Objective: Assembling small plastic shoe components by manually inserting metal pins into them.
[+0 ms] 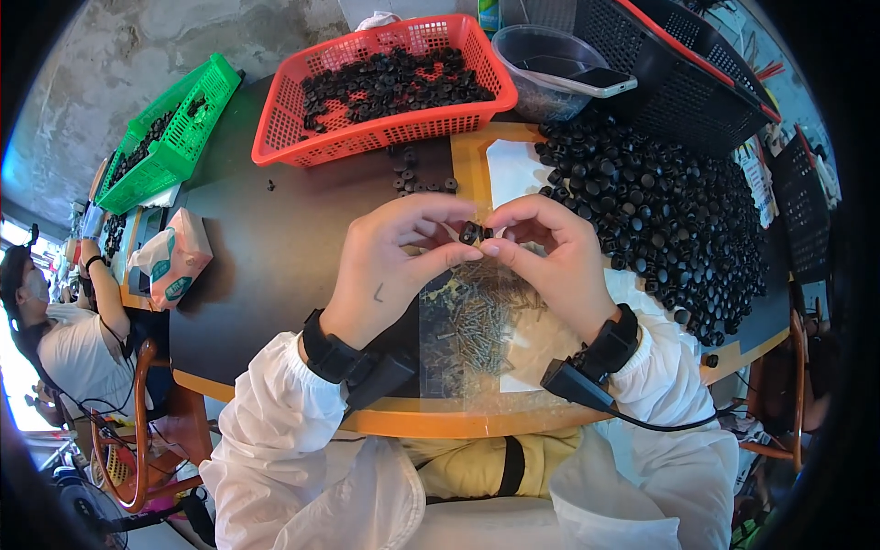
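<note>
While your left hand (385, 261) and right hand (564, 266) meet on the near side of the red basket (385, 126), they pinch a small black part (471, 233) between them, held up above the counter (275, 238). Your left hand has thumb and forefinger closed on the part, its other fingers loosely bent. Your right hand is closed too, thumb and forefinger nipping the dark right end; whether that end is the same piece or a second one, you cannot tell, since the fingertips cover much of it.

Farther toward you from the red basket, below the hands, a heap of metal screws (477, 330) lies loose. To the right of the red basket and nearer you spreads a large pile of black caps (660, 220), with white paper (513, 170) showing at its edge. A few loose black pieces (408, 174) lie just off the red basket's near wall, and many black pieces (394, 87) lie inside it. Just beside its right end stands a clear tub (550, 103), a phone (610, 84) resting on top; a black basket (678, 101) is farther right. Left of the red basket are a green basket (188, 137), a tissue box (188, 261) and, well apart, another person (78, 357).
</note>
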Motion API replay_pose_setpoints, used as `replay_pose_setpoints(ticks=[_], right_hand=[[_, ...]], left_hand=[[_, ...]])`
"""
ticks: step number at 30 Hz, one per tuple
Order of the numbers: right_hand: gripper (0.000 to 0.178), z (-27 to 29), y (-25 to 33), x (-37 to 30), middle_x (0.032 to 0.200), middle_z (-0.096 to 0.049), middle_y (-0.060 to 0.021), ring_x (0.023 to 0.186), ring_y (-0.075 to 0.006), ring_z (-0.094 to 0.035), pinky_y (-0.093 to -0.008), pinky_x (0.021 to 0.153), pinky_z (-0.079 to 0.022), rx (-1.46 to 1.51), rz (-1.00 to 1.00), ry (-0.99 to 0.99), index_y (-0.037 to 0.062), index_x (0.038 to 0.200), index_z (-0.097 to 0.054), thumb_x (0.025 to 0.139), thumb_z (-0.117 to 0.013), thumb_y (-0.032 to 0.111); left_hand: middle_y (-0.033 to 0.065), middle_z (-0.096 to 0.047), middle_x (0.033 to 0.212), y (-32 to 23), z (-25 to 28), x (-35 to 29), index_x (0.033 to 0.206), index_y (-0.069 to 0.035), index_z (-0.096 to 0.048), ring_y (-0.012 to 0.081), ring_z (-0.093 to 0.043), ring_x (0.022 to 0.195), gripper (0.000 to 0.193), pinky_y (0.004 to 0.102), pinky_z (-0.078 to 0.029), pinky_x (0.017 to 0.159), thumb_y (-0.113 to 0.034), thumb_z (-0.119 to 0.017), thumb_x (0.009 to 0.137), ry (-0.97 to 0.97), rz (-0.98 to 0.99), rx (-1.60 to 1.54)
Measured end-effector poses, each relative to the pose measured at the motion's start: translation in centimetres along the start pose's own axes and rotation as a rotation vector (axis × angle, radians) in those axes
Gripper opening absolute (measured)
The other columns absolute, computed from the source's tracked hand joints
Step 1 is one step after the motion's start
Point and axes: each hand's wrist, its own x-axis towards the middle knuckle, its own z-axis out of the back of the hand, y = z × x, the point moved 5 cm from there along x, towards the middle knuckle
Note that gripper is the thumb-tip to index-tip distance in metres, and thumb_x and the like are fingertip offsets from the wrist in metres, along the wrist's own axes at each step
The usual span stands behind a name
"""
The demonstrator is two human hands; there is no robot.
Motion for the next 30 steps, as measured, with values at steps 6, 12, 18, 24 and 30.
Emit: replay_pose_setpoints(ticks=[6,12,18,24,30], right_hand=[[0.018,-0.19,0.31,-0.22,0.091,-0.068,-0.0016,0.074,-0.0053,-0.06,-0.0205,0.069,-0.048,-0.021,0.004,-0.001,0.0018,0.096,-0.066,0.079,-0.072,0.003],[0.018,-0.16,0.38,-0.17,0.089,-0.068,-0.0018,0.072,-0.0045,-0.059,-0.0199,0.066,-0.047,-0.027,-0.009,0.0,0.0018,0.096,-0.066,0.079,-0.073,0.004],[0.019,-0.12,0.24,-0.16,0.089,-0.068,-0.0015,0.07,-0.0038,-0.058,-0.0196,0.063,-0.046,-0.022,-0.018,0.001,0.002,0.096,-0.067,0.078,-0.074,0.005],[0.019,0.1,0.31,-0.23,0.088,-0.068,-0.0013,0.068,-0.0034,-0.057,-0.0191,0.062,-0.046,-0.022,-0.008,-0.018,0.0021,0.095,-0.067,0.078,-0.075,0.006],[0.019,-0.09,0.11,-0.19,0.089,-0.068,-0.0011,0.068,-0.0032,-0.056,-0.0189,0.062,-0.046,-0.003,-0.004,-0.002,0.0018,0.095,-0.067,0.078,-0.075,0.006]], left_hand=[[0.0042,-0.067,0.09,0.99,-0.16,-0.21,0.099,-0.001,-0.065,0.0089,-0.063,0.079,0.028,0.0229,-0.052,0.071,-0.001,-0.077,0.074,0.038,-0.01,-0.034],[0.0029,-0.064,0.091,0.88,-0.38,-0.04,0.098,0.0,-0.065,0.009,-0.062,0.078,0.03,0.0227,-0.051,0.07,-0.002,-0.079,0.071,0.049,-0.058,-0.024],[0.0022,-0.06,0.09,0.69,-0.44,-0.15,0.098,0.001,-0.063,0.0082,-0.058,0.078,0.033,0.0225,-0.048,0.07,0.002,-0.079,0.07,0.048,-0.008,-0.013],[0.0015,-0.06,0.089,0.62,-0.37,-0.27,0.098,0.0,-0.063,0.0079,-0.058,0.078,0.033,0.0218,-0.047,0.07,0.002,-0.08,0.07,0.036,0.038,-0.027],[0.0022,-0.06,0.09,0.83,-0.35,-0.33,0.098,0.001,-0.062,0.0077,-0.058,0.078,0.033,0.0216,-0.048,0.07,0.002,-0.079,0.07,0.041,0.017,-0.004]])
